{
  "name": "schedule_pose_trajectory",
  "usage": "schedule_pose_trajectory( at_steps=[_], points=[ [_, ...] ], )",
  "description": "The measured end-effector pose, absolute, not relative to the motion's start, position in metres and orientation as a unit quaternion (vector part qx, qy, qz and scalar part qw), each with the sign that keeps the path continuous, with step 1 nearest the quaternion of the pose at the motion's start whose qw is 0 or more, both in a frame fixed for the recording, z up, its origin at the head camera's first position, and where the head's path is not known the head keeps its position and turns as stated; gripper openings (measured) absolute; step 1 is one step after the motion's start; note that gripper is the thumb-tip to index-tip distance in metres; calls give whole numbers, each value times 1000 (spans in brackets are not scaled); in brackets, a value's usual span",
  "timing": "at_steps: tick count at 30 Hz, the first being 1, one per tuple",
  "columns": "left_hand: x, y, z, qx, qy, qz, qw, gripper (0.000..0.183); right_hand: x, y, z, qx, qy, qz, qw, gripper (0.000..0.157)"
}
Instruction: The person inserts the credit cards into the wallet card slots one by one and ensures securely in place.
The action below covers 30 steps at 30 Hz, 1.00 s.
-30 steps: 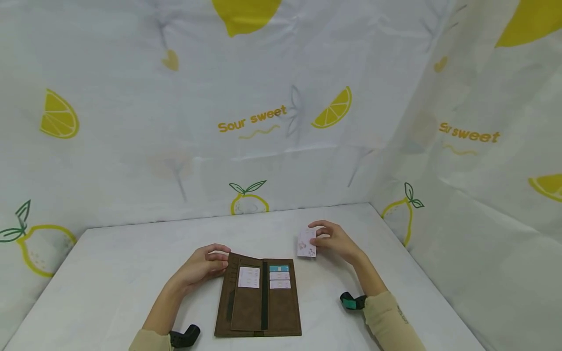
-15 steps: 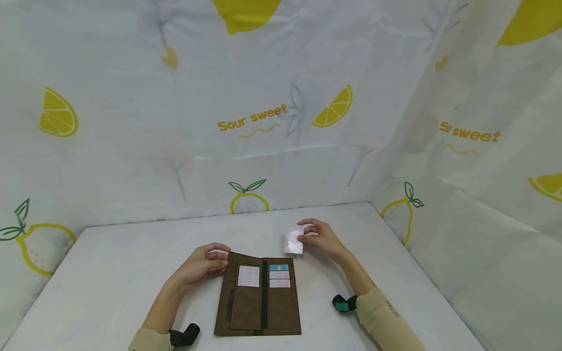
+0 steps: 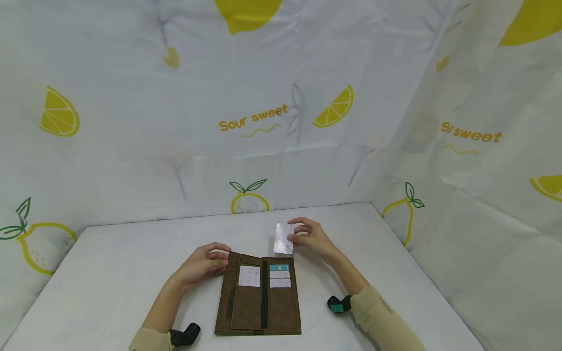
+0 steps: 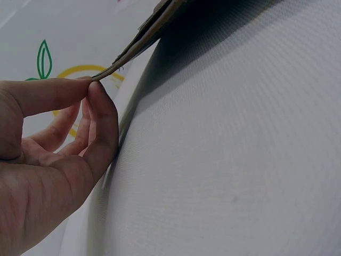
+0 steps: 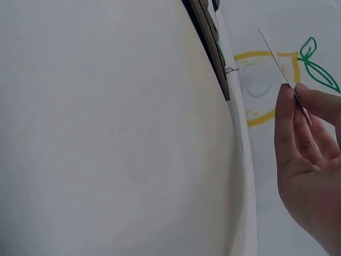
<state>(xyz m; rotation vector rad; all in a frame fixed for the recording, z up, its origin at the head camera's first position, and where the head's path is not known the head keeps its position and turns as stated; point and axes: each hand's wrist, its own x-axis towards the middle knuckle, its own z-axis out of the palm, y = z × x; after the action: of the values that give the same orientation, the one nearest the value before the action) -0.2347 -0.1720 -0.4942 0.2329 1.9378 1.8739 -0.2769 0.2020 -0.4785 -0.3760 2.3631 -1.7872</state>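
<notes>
A brown wallet (image 3: pixel 250 312) lies unfolded on the table. Its left part holds a pale card (image 3: pixel 249 276), and its right part holds a blue-topped card (image 3: pixel 279 267) above two pale ones in slots. My left hand (image 3: pixel 203 267) pinches the wallet's upper left corner between thumb and finger; the left wrist view shows that edge lifted off the table. My right hand (image 3: pixel 312 239) pinches a pale printed card (image 3: pixel 283 238) by its right edge, just beyond the wallet's upper right corner. Seen edge-on in the right wrist view, the thin card (image 5: pixel 273 57) is apart from the wallet (image 5: pixel 210 45).
The white-covered table (image 3: pixel 131 273) runs back to a lemon-printed sheet (image 3: pixel 145 122). A similar sheet (image 3: pixel 478 204) hangs along the right side. Black devices (image 3: pixel 186 335) are strapped to both wrists.
My right hand has carried the card leftward, to above the wallet's top right edge. The card's face has tilted. My left hand and the wallet have stayed in place.
</notes>
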Motion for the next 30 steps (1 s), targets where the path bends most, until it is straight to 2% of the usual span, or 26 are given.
schedule_pose_trajectory(
  at_steps=[15,30],
  points=[
    [-235,-171,-494,83,702,674,216,41,-276,166,-479,-136,754,-632,117,47],
    [-235,-172,-495,84,704,672,215,44,-273,145,-479,-145,749,-633,131,43]
  ],
)
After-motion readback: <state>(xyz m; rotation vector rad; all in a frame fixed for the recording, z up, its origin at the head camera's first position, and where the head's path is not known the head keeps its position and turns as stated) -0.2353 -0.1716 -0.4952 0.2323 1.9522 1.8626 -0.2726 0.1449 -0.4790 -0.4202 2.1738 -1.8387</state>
